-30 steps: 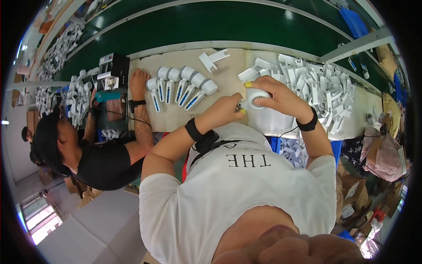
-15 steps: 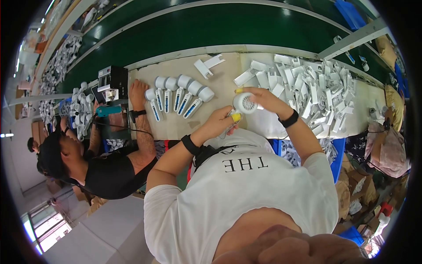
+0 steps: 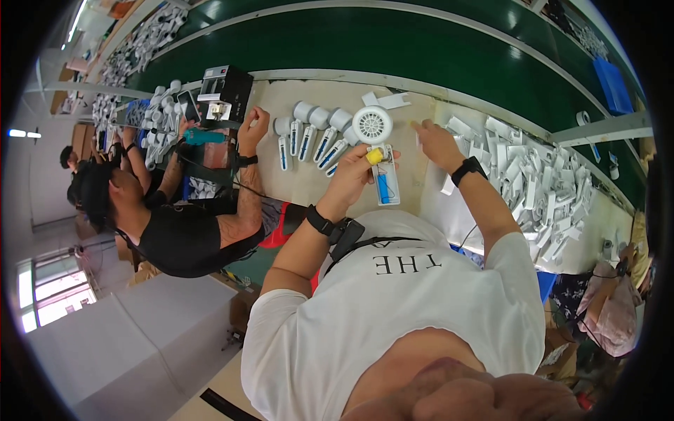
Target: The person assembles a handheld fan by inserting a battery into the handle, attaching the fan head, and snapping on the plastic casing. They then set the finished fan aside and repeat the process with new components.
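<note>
The left hand [image 3: 352,170] holds a white fan [image 3: 373,130] (face up).

Bright window [image 3: 57,286], pale wall [image 3: 45,175], lit lamp [image 3: 17,133] left.

Dressed in a loose white T-shirt [image 3: 414,309] with short sleeves, I wear dark lettering [image 3: 407,264] across the chest; black wristbands [image 3: 321,220] ring both wrists; a dark strap [image 3: 372,243] crosses my front; a yellow wrap [image 3: 375,156] covers the thumb of my left hand [image 3: 346,181]; a trace of yellow tips my right hand [image 3: 439,146].
</note>
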Demonstrator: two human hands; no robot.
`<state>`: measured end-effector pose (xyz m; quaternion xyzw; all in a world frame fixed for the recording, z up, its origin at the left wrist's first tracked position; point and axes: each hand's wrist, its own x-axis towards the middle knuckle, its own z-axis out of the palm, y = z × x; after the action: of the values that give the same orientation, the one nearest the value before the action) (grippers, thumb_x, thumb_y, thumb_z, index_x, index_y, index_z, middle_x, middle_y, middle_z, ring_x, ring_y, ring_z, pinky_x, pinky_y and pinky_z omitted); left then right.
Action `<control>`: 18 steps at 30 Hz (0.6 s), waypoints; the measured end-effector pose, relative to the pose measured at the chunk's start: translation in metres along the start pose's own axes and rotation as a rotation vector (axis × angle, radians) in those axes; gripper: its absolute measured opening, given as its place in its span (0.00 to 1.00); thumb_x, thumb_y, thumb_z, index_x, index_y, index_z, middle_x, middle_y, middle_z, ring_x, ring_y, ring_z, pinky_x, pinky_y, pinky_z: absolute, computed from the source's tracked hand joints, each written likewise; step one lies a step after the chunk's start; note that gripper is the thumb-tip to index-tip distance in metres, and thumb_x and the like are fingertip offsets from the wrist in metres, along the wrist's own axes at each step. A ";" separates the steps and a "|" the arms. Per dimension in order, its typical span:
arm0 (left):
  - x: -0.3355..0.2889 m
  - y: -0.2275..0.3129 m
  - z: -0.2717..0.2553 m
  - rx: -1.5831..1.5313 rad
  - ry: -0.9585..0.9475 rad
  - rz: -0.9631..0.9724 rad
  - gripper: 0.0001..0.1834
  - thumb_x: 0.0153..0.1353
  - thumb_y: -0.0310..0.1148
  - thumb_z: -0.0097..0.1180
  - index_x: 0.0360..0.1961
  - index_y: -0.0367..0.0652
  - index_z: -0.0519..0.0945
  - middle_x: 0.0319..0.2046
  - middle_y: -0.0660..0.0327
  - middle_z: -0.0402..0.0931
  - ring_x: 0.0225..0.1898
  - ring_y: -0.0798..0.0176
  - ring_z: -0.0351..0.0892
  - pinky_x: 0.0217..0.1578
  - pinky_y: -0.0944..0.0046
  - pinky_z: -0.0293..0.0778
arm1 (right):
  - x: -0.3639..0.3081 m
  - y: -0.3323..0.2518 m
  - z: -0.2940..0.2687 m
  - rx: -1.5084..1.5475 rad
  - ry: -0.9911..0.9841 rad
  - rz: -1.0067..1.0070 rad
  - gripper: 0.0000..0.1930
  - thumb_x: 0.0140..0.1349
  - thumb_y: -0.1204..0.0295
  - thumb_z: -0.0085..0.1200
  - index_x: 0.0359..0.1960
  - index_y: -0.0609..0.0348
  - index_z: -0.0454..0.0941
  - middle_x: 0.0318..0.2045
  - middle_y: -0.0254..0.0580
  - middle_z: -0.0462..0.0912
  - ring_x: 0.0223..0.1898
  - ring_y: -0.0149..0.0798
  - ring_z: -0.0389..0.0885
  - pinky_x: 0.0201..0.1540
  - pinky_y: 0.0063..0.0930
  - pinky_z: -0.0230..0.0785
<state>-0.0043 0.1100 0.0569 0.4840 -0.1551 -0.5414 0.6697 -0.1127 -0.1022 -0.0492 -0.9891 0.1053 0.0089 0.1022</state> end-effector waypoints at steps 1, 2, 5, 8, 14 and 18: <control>0.000 0.000 -0.002 -0.024 0.032 0.018 0.13 0.61 0.33 0.45 0.45 0.38 0.71 0.40 0.54 0.76 0.41 0.63 0.77 0.34 0.69 0.73 | -0.003 -0.008 -0.023 0.227 0.121 0.118 0.20 0.49 0.76 0.50 0.47 0.52 0.68 0.40 0.39 0.73 0.42 0.42 0.73 0.41 0.34 0.67; 0.001 -0.001 -0.002 -0.047 0.059 0.036 0.13 0.60 0.33 0.46 0.44 0.39 0.71 0.41 0.55 0.76 0.41 0.63 0.77 0.34 0.69 0.74 | -0.007 -0.012 -0.037 0.453 0.241 0.239 0.20 0.49 0.77 0.50 0.46 0.54 0.68 0.41 0.37 0.73 0.43 0.40 0.73 0.44 0.31 0.67; 0.005 -0.010 -0.007 -0.194 0.104 0.112 0.13 0.59 0.32 0.48 0.44 0.39 0.71 0.43 0.56 0.74 0.41 0.62 0.76 0.36 0.63 0.76 | -0.017 -0.014 -0.048 1.244 0.540 0.398 0.19 0.48 0.78 0.52 0.45 0.57 0.67 0.43 0.37 0.71 0.43 0.35 0.73 0.45 0.27 0.67; 0.012 -0.021 -0.006 -0.321 0.156 0.113 0.14 0.59 0.30 0.48 0.46 0.39 0.70 0.44 0.57 0.73 0.41 0.62 0.76 0.39 0.59 0.76 | -0.033 -0.042 -0.060 1.607 0.672 0.224 0.18 0.48 0.80 0.53 0.43 0.58 0.66 0.46 0.38 0.68 0.44 0.32 0.71 0.47 0.25 0.65; 0.018 -0.021 0.013 -0.339 0.148 0.118 0.13 0.60 0.29 0.47 0.46 0.39 0.70 0.43 0.58 0.73 0.41 0.61 0.76 0.40 0.60 0.76 | -0.060 -0.091 -0.067 1.438 0.605 0.080 0.17 0.47 0.80 0.56 0.39 0.58 0.66 0.45 0.41 0.68 0.48 0.35 0.69 0.49 0.29 0.66; 0.015 -0.023 0.022 -0.213 0.085 0.150 0.12 0.59 0.28 0.47 0.45 0.38 0.71 0.42 0.58 0.73 0.41 0.62 0.75 0.41 0.59 0.75 | -0.065 -0.101 -0.085 0.896 0.593 0.143 0.21 0.45 0.78 0.57 0.42 0.61 0.64 0.44 0.49 0.67 0.47 0.44 0.69 0.48 0.34 0.65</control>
<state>-0.0279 0.0871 0.0444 0.4195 -0.1039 -0.4825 0.7619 -0.1557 -0.0099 0.0569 -0.7991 0.1903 -0.3094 0.4791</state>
